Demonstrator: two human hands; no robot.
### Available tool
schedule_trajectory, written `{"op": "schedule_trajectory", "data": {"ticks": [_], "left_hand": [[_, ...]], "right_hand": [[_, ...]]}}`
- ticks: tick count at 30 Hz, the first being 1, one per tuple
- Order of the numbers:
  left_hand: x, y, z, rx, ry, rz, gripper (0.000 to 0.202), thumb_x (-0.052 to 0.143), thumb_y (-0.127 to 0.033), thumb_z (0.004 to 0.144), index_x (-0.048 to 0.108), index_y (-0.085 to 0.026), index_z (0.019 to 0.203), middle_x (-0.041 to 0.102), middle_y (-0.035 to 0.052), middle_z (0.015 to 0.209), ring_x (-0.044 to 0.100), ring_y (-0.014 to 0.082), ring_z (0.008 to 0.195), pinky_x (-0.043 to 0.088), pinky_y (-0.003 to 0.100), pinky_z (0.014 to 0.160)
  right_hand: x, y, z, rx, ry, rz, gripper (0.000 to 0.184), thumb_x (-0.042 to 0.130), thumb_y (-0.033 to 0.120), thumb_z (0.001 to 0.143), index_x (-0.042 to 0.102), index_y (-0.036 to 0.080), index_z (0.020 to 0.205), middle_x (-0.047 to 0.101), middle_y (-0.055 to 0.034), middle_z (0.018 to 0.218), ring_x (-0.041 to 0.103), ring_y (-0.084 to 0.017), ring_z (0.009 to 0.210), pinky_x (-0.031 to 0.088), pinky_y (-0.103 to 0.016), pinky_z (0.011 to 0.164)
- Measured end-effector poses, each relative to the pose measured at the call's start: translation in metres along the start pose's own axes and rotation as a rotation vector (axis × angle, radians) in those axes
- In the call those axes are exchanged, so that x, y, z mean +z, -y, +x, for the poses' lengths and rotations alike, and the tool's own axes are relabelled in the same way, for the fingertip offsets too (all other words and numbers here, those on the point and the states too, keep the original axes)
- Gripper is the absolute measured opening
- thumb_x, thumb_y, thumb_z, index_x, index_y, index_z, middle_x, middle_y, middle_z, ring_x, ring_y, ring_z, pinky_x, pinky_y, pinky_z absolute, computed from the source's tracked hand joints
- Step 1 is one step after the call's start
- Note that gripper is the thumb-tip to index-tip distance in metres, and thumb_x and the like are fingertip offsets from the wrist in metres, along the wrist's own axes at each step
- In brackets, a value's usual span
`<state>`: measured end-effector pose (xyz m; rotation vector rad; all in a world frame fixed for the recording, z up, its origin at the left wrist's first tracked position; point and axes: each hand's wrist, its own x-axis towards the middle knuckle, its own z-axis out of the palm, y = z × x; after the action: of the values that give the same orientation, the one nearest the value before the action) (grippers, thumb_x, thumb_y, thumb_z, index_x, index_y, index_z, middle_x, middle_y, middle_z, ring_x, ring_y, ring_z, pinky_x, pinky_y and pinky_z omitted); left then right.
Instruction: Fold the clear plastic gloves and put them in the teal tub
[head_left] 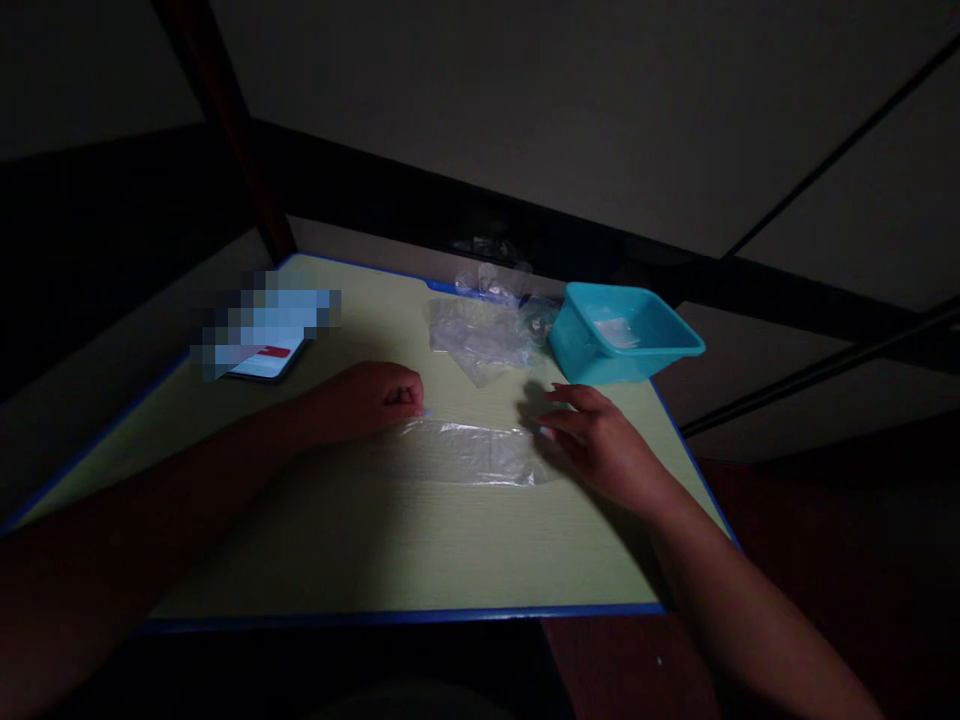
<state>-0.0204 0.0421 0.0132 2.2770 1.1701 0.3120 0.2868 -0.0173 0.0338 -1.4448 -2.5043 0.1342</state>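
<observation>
A clear plastic bag (472,455) lies stretched flat across the table in front of me. At its upper left corner my left hand (382,392) is closed, with thumb and fingers pinching the film. My right hand (600,435) hovers by the bag's right end, its fingers apart and slightly bent. Whether a right fingertip touches the film is hard to see in the dim light. Farther back is a loose pile of crumpled clear plastic bags (480,335), some reaching the table's far edge.
A turquoise plastic basket (600,365) stands at the right rear with some clear plastic inside. To the left lies a phone with a lit screen (274,335), partly blurred out. The pale table (420,560) has a blue rim, and a wall rises behind it.
</observation>
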Motion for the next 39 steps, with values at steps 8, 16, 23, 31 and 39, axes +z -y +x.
{"op": "schedule_trajectory", "data": {"ticks": [8, 16, 23, 31, 39], "left_hand": [[0.004, -0.003, 0.0, 0.081, -0.019, 0.143, 0.024, 0.054, -0.042, 0.078, 0.059, -0.018, 0.076, 0.061, 0.0033, 0.08, 0.056, 0.0203, 0.078, 0.038, 0.03, 0.069], [0.02, 0.0, -0.001, 0.178, -0.089, 0.233, 0.035, 0.07, -0.05, 0.069, 0.054, -0.02, 0.077, 0.058, 0.0032, 0.083, 0.05, 0.0242, 0.084, 0.035, 0.031, 0.071], [0.021, 0.006, 0.001, 0.214, -0.062, 0.215, 0.035, 0.071, -0.05, 0.068, 0.053, -0.02, 0.072, 0.056, 0.0023, 0.08, 0.048, 0.0228, 0.083, 0.033, 0.03, 0.071], [0.021, 0.011, 0.001, 0.265, -0.03, 0.182, 0.043, 0.07, -0.059, 0.067, 0.053, -0.02, 0.071, 0.055, 0.0014, 0.08, 0.046, 0.0215, 0.082, 0.031, 0.029, 0.071], [0.02, 0.007, -0.003, 0.319, -0.063, 0.163, 0.037, 0.071, -0.05, 0.075, 0.055, -0.017, 0.075, 0.054, 0.0011, 0.082, 0.043, 0.0205, 0.083, 0.031, 0.029, 0.073]], "right_hand": [[-0.002, -0.02, 0.008, 0.211, 0.122, 0.088, 0.024, 0.045, 0.014, 0.087, 0.069, 0.016, 0.09, 0.071, -0.0087, 0.089, 0.063, -0.019, 0.078, 0.045, -0.029, 0.069], [0.001, -0.026, 0.008, 0.259, 0.247, 0.335, 0.014, 0.066, 0.025, 0.077, 0.059, 0.016, 0.084, 0.059, 0.0007, 0.069, 0.051, -0.012, 0.062, 0.035, -0.023, 0.055], [0.004, -0.028, 0.009, 0.2, 0.266, 0.363, 0.015, 0.067, 0.023, 0.074, 0.053, 0.018, 0.074, 0.054, 0.0019, 0.071, 0.046, -0.011, 0.065, 0.034, -0.024, 0.057], [0.008, -0.032, 0.007, 0.269, 0.248, 0.758, 0.018, 0.064, 0.026, 0.079, 0.049, 0.018, 0.085, 0.052, 0.0018, 0.069, 0.047, -0.011, 0.062, 0.036, -0.025, 0.055], [0.021, -0.032, 0.012, 0.226, 0.097, 0.943, 0.019, 0.065, 0.028, 0.08, 0.058, 0.017, 0.094, 0.062, -0.0028, 0.081, 0.057, -0.013, 0.073, 0.044, -0.027, 0.066]]}}
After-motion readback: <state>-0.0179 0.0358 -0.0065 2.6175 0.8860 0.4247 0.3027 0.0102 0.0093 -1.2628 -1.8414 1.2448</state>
